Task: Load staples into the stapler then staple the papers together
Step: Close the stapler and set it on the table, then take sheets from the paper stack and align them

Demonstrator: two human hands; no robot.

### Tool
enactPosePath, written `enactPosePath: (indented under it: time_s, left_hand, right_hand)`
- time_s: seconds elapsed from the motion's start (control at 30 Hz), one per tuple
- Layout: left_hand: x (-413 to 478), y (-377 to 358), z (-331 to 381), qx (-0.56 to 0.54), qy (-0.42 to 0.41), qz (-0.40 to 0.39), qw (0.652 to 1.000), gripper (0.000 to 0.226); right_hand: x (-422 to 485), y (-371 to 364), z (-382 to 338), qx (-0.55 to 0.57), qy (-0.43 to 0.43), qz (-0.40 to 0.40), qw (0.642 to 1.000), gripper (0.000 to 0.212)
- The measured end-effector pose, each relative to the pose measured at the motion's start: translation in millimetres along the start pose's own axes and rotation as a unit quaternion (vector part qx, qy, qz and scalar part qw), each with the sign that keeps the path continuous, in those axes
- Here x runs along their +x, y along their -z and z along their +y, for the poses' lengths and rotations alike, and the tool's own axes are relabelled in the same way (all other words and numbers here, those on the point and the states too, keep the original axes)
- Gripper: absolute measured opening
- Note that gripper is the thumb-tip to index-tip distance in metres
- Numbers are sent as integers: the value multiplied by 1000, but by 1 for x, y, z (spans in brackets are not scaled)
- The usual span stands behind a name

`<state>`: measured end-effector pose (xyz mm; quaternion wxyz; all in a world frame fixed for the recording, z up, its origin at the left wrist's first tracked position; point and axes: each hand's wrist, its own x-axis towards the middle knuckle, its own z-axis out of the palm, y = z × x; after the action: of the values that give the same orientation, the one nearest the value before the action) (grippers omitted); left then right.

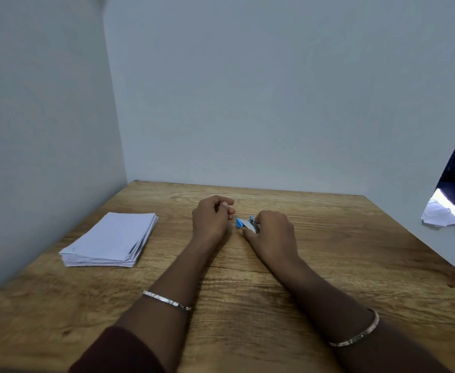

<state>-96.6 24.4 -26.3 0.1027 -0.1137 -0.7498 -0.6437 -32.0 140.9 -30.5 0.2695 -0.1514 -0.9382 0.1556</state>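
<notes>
Mostly hidden stapler (244, 224) gripped by right hand (272, 235); left hand (211, 218) curled, contents unclear.

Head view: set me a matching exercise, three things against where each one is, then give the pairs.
1. stack of white paper sheets
2. small blue and silver stapler
3. crumpled white paper

A. gripped by the right hand, mid-table
B. past the right edge of the brown wooden table
C. lying flat on the table's left side

Pairs: 1-C, 2-A, 3-B.
</notes>
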Motion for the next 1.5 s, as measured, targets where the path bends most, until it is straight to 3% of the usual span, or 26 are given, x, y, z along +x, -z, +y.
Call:
enactPosePath:
  time_s: [0.2,0.37,0.5,0.6,0.7,0.77,0.87,1.0,1.17,1.33,1.43,1.5]
  left_hand:
    - [-22,16,8,16,-12,36,999,25]
    - [-52,38,19,57,-75,82,992,26]
    - [-71,71,24,99,-126,106,981,26]
    - [-75,105,23,203,-139,128,961,24]
    - [-74,144,13,355,-136,81,921,23]
    - [-75,169,5,436,-110,48,892,34]
    - [-78,200,-4,497,-56,11,866,56]
    - [-90,223,-14,543,-64,-57,835,64]
    - [-95,226,-14,504,-105,-20,857,37]
    - [-95,224,-13,503,-97,53,857,36]
    - [-95,225,-11,461,-105,111,874,2]
    - [-98,225,-9,447,-103,143,877,14]
  right_hand:
    - [-7,11,-1,-14,22,29,999,43]
    - [-27,20,-17,20,68,136,988,21]
    - [-51,21,-52,48,108,127,985,20]
    - [-63,17,-80,77,145,100,981,20]
    - [-71,12,-103,115,173,80,975,19]
    - [-73,8,-111,133,183,68,972,20]
    - [-71,1,-112,145,180,46,972,20]
    - [-65,-4,-99,194,137,9,971,20]
    - [-60,-4,-88,213,112,-11,971,23]
    - [-60,-4,-88,226,114,-24,967,21]
    - [-61,-5,-89,227,113,-31,967,20]
    - [-61,-5,-89,228,111,-32,967,20]
